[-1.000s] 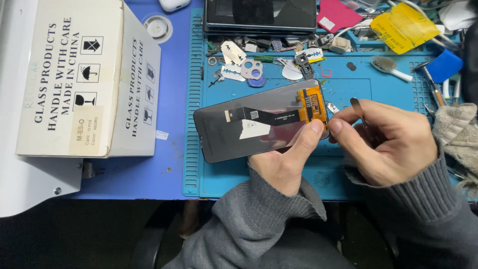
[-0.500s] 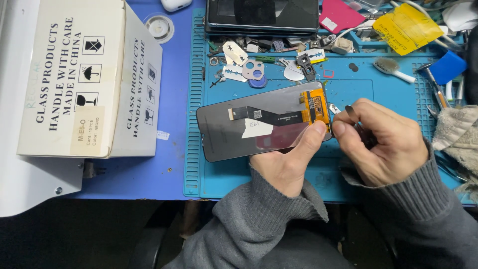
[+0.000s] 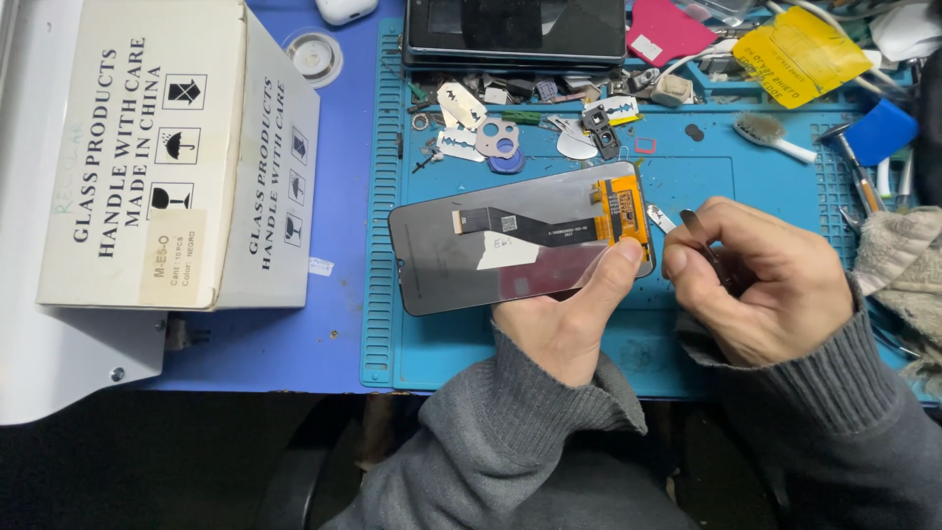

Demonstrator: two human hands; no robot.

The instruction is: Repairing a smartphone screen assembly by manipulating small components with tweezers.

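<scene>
Head view shows that we have tilted the dark rectangular phone screen panel (image 3: 510, 245) flatter over the blue work mat (image 3: 687, 177); our left hand (image 3: 564, 319) grips its edge, while our right hand (image 3: 760, 285) pinches thin metal tweezers (image 3: 702, 236) at its orange flex.

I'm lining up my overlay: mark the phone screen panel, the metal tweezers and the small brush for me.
Phone screen panel (image 3: 461, 270), head view, on its dark back near the left end.
Metal tweezers (image 3: 695, 228), head view, on the upper blade above the right hand's fingers.
Small brush (image 3: 761, 129), head view, on the bristle head.
</scene>
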